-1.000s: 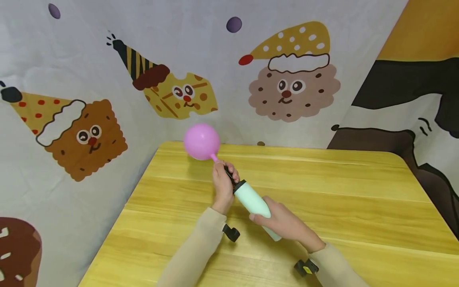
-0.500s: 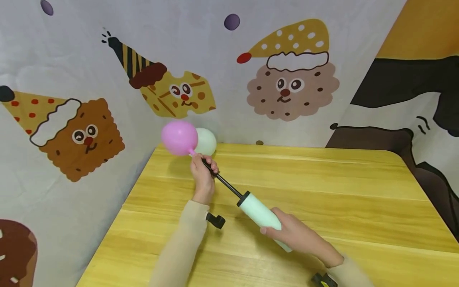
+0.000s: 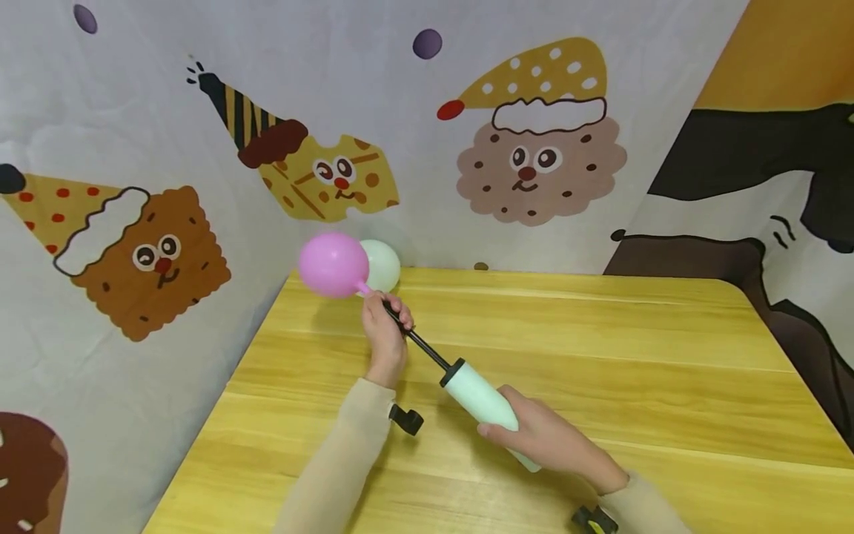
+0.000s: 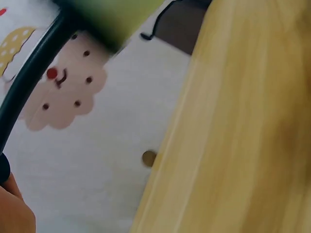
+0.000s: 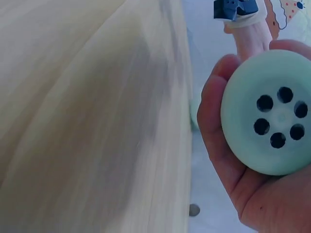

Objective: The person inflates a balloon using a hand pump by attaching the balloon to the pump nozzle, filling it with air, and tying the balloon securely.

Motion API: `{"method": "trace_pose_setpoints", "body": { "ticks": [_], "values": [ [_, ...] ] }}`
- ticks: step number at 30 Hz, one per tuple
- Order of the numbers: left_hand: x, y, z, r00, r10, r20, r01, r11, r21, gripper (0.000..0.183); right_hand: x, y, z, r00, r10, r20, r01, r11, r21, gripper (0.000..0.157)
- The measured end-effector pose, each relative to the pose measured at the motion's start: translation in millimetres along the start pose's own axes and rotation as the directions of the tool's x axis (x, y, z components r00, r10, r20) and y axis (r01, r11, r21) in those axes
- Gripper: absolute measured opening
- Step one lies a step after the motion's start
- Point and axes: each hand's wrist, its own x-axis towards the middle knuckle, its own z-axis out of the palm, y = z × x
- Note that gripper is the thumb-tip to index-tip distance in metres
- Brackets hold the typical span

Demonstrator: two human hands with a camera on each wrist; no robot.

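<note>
A mint-green balloon pump (image 3: pixel 480 397) slants across the middle of the head view, its black rod drawn out of the barrel. My left hand (image 3: pixel 387 326) grips the black end of the pump, with the neck of a round pink balloon (image 3: pixel 333 264) at its fingertips; the nozzle is hidden by the fingers. Around the lower part of the barrel curls my right hand (image 3: pixel 550 437). In the right wrist view that hand holds the pump's round end (image 5: pixel 279 141), which has several dark holes. The left wrist view catches the bent-looking black rod (image 4: pixel 34 73) and a blurred barrel.
A pale green balloon (image 3: pixel 383 265) rests at the table's back edge, partly behind the pink one. The wooden table (image 3: pixel 634 356) meets a white backdrop (image 3: pixel 427 148) printed with cartoon snacks in party hats. Black wrist cameras (image 3: pixel 405 420) sit on both sleeves.
The barrel slid back along the pump, exposing the black rod. My left hand and pink balloon shifted left, uncovering the green balloon; my right hand moved slightly down and right.
</note>
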Motion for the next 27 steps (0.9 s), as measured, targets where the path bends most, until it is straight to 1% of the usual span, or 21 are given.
{"method": "trace_pose_setpoints", "body": {
  "ticks": [4, 7, 10, 12, 16, 20, 23, 25, 27],
  "values": [
    [-14.4, -10.1, 7.8, 0.999, -0.033, 0.032, 0.033, 0.999, 0.017, 0.038, 14, -6, 5.0, 1.000, 0.000, -0.023, 0.000, 1.000, -0.002, 0.055],
    [-24.3, -16.0, 13.3, 0.996, -0.060, 0.069, 0.059, 0.998, 0.018, 0.037, 25, -10, 6.1, 0.999, -0.007, -0.044, 0.008, 1.000, 0.013, 0.053],
    [-29.4, -19.5, 15.1, 0.993, -0.071, 0.092, 0.069, 0.997, 0.024, 0.036, 31, -13, 6.6, 0.998, -0.009, -0.061, 0.010, 1.000, 0.021, 0.051],
    [-29.3, -20.0, 14.5, 0.993, -0.072, 0.091, 0.070, 0.997, 0.026, 0.035, 32, -15, 7.3, 0.998, -0.003, -0.060, 0.005, 0.999, 0.038, 0.050],
    [-24.6, -20.0, 12.6, 0.993, -0.086, 0.077, 0.084, 0.996, 0.028, 0.035, 29, -13, 8.4, 0.998, 0.012, -0.058, -0.008, 0.998, 0.068, 0.051],
    [-12.9, -14.1, 6.0, 0.995, -0.083, 0.050, 0.083, 0.996, 0.013, 0.035, 18, -11, 6.9, 0.998, 0.030, -0.046, -0.027, 0.998, 0.063, 0.056],
    [0.5, -4.2, -2.1, 0.999, -0.049, 0.009, 0.049, 0.999, -0.019, 0.035, 5, -8, 2.3, 0.999, 0.040, -0.024, -0.039, 0.999, 0.030, 0.058],
    [8.9, 3.2, -7.6, 1.000, -0.019, -0.016, 0.018, 0.999, -0.042, 0.035, -4, -7, -1.9, 0.999, 0.037, -0.014, -0.037, 0.999, -0.001, 0.055],
    [15.1, 9.2, -11.7, 1.000, 0.001, -0.030, -0.004, 0.998, -0.067, 0.035, -12, -6, -5.9, 1.000, 0.019, -0.012, -0.019, 0.999, -0.027, 0.052]
  ]
}}
